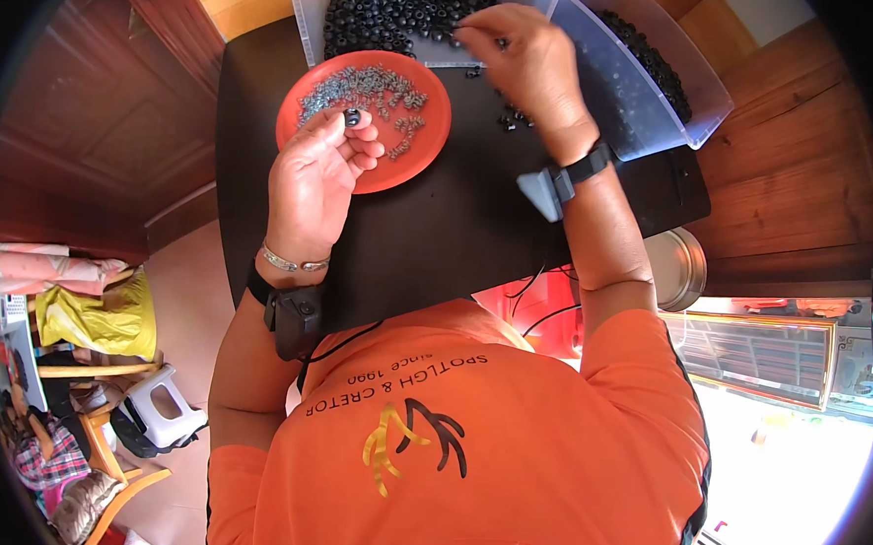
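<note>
In the head view, you are leaning over a dark table with both hands at work near its far edge. Your left hand is hovering over the near rim of the orange plate, which is sitting toward the far left corner of the table. The fingers are curling closed and pinching 1 small black ring-shaped part between thumb and fingertips, just above the plate. A heap of small grey metal springs is lying on the plate, mostly on its far half, with a few scattered toward the right rim.

Your right hand is reaching to the far edge of the table, fingers bent down and closing on the pile of black parts that is filling the clear plastic bin there; whether it is actually holding 1 of them, you cannot tell from here. A few loose black pieces are lying on the table just beside that wrist. A 2nd clear bin with more black parts is sitting at the far right corner, tilting over the edge.

Both wrists are wearing black straps with small devices, and the left wrist is also carrying a silver bracelet.
</note>
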Tool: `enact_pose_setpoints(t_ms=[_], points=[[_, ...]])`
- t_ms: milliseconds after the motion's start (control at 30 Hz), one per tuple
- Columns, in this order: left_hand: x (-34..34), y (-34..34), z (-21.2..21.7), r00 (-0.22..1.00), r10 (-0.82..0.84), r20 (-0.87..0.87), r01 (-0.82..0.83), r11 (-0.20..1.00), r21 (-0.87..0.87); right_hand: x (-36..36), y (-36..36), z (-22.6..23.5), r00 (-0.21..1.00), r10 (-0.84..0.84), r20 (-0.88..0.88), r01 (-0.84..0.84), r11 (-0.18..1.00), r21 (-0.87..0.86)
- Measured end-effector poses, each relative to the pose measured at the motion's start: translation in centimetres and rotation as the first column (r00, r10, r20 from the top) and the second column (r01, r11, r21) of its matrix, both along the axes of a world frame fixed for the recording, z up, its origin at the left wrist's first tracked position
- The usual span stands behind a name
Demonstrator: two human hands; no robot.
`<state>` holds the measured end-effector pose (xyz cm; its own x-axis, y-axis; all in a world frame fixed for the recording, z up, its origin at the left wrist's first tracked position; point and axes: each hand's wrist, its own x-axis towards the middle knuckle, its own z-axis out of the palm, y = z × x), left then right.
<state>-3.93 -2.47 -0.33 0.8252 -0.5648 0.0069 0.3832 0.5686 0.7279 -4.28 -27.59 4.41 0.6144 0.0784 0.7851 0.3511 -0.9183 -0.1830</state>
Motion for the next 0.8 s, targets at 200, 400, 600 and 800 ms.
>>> enact_pose_setpoints(t_ms=[200,400,600,800], points=[[-0.7,-0.7,0.5,0.998,-0.031,0.055,0.032,0.999,-0.018,1.0,-8.0,-2.7,0.745,-0.493,-0.448,0.409,0.869,-0.277],[-0.7,-0.7,0.7,0.982,-0.044,0.186,0.047,0.999,-0.010,1.9,-7.4,-4.0,0.712,-0.455,-0.535,0.368,0.891,-0.267],[-1.1,-0.8,1.2,0.964,-0.057,0.260,0.054,0.998,0.020,2.2,-7.9,-4.8,0.729,-0.425,-0.536,0.290,0.902,-0.320],[-1.1,-0.7,1.3,0.937,-0.075,0.342,0.072,0.997,0.023,1.8,-8.1,-4.7,0.745,-0.375,-0.551,0.229,0.921,-0.317]])
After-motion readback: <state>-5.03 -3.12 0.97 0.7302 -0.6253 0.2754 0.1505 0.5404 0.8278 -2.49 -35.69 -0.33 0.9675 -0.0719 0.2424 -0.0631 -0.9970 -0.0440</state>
